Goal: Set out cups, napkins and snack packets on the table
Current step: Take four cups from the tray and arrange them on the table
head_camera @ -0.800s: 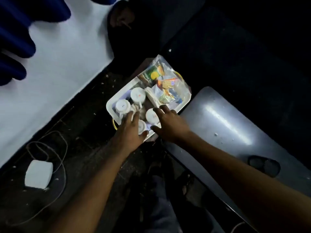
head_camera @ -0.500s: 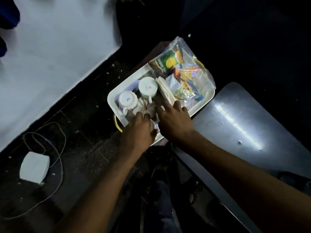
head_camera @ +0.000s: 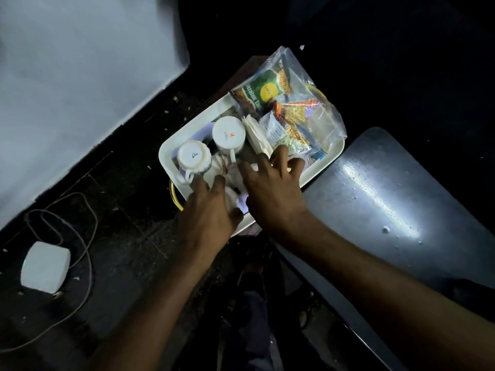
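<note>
A: Head view: a white tray point(head_camera: 171, 145) is seen on a small stand, just beside a dark glossy table point(head_camera: 396, 210). What is carried in it?

B: Two white cups are stood upside down at the tray's left end, a ribbed cup point(head_camera: 193, 158) and a plain cup point(head_camera: 228, 134) bearing a small red mark. Folded napkins point(head_camera: 256, 135) are leaned beside the plain cup. A clear plastic bag point(head_camera: 316, 113) of snack packets is laid across the far end, a green packet point(head_camera: 257, 92) uppermost in it.

A: How are the hands held?

B: The left hand point(head_camera: 211, 215) is placed over the tray's near corner, fingers partly curled around something white; what is gripped cannot be told. The right hand point(head_camera: 273, 191) is spread wide, fingers splayed above the napkins and the nearest packet, with nothing seen held.

A: And on the floor?

B: A white adapter point(head_camera: 44, 266) with a looping cable point(head_camera: 85, 236) is seen on the dark floor at left.
</note>
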